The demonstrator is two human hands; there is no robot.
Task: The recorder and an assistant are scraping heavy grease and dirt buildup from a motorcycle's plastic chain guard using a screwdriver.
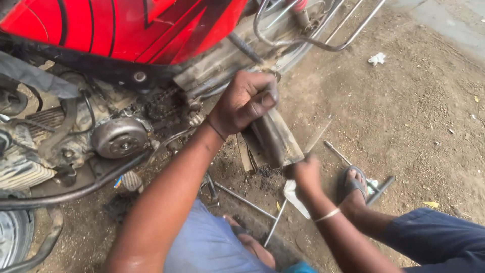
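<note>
Motorcycle (116, 45) w/ red bodywork parked on dirt ground (414, 111), engine side exposed, round clutch cover (120, 137) and greasy chain area visible just beside it. Left hand (245, 101) closed in a fist around upper end of a dirty metal chain-guard piece (275, 139), a long flat grimy part slanting down-right from under the bike's rear frame. Right hand (305, 174) at the lower end of that same piece, blurred; fingers look curled at its bottom edge, w/ a white rag (295, 197) right under the hand, but can't tell exactly whether it grips the part, the rag or both. Thin bracelet (328, 216) on right wrist. Guard piece sits between both hands, above the ground, close to the footpeg (196, 120).

Ground under the hands: several long thin metal rods (245, 200) lying loose, one angled toward the person's knee, another (337, 151) near the sandalled foot (353, 184). Dark T-shaped tool (381, 189) just beside that foot. Chrome rear guard tubing (303, 38) at top of view. Small white scrap (377, 58) well apart on the dirt, upper right. Person wears blue clothing; front wheel edge (12, 235) bottom left.
</note>
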